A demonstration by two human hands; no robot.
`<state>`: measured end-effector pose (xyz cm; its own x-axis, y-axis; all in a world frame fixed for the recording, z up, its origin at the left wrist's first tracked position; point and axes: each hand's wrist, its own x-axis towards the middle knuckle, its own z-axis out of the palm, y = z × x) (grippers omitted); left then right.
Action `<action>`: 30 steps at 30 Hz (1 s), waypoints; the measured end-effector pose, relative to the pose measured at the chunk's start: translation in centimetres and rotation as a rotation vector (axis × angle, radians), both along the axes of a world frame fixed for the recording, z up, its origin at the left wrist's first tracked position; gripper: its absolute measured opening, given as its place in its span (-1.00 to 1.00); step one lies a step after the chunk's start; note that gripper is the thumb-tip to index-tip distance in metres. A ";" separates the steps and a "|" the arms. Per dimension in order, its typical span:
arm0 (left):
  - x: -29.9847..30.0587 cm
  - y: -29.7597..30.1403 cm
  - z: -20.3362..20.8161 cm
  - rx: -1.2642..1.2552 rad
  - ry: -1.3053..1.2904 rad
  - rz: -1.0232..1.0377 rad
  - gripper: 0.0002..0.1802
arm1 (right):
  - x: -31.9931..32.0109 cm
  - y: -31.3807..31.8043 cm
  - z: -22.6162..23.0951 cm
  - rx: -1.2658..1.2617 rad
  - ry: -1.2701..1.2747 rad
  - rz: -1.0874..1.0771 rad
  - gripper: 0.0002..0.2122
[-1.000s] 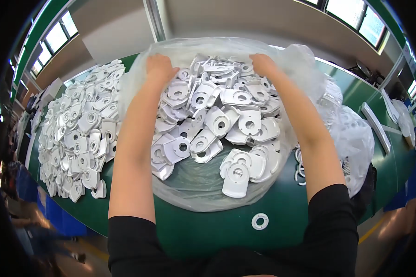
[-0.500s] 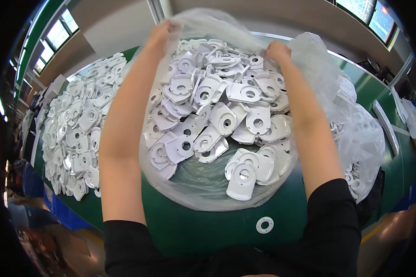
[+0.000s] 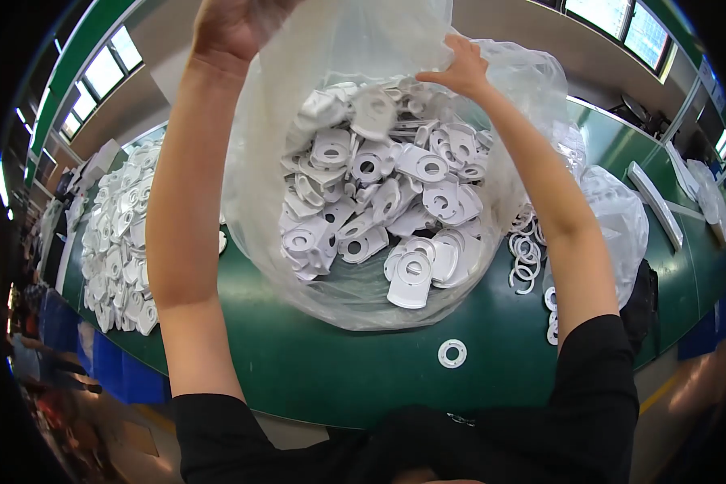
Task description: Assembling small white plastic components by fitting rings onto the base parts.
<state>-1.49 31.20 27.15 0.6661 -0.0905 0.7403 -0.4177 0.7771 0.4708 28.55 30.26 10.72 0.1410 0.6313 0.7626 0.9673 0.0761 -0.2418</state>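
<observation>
A large clear plastic bag (image 3: 258, 194) stands wide-mouthed before me on the green table, its far side pulled up high. Inside lies a heap of white plastic parts (image 3: 331, 149), flat plates with round holes. My left hand (image 3: 238, 28), partly cut off by the top edge of the view, is closed on the raised film at the bag's left. Against the bag's far right side is my right hand (image 3: 462, 68), its thumb stretched away from the fingers. One white ring (image 3: 452, 353) lies on the table in front of the bag.
On the left of the green table (image 3: 331, 371) is another pile of white parts (image 3: 121, 250). More clear plastic bags (image 3: 617, 226) stand at the right, with loose white rings (image 3: 526, 254) beside them. A long white strip (image 3: 656, 204) lies farther right.
My left hand has risen and moved left, lifting the film. The heaped parts have shifted, some blurred by motion. My right hand's fingers have loosened from a closed grip.
</observation>
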 end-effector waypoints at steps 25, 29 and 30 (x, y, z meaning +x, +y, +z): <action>-12.7 -0.1 -30.2 1.093 1.218 2.333 -0.21 | -5.2 -16.4 4.9 0.200 0.135 0.551 -0.77; -12.4 6.6 -35.9 1.241 0.698 2.289 -0.35 | -1.9 -14.8 5.1 0.138 0.234 0.393 -0.77; -11.0 6.2 -35.0 1.098 0.900 2.082 -0.36 | -0.3 -13.5 4.4 0.001 0.220 0.225 -0.77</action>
<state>-12.48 37.36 -7.82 0.3429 0.7692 0.5392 0.4459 -0.6385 0.6273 28.29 16.75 15.10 0.1595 0.6646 0.7300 0.8507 0.2826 -0.4432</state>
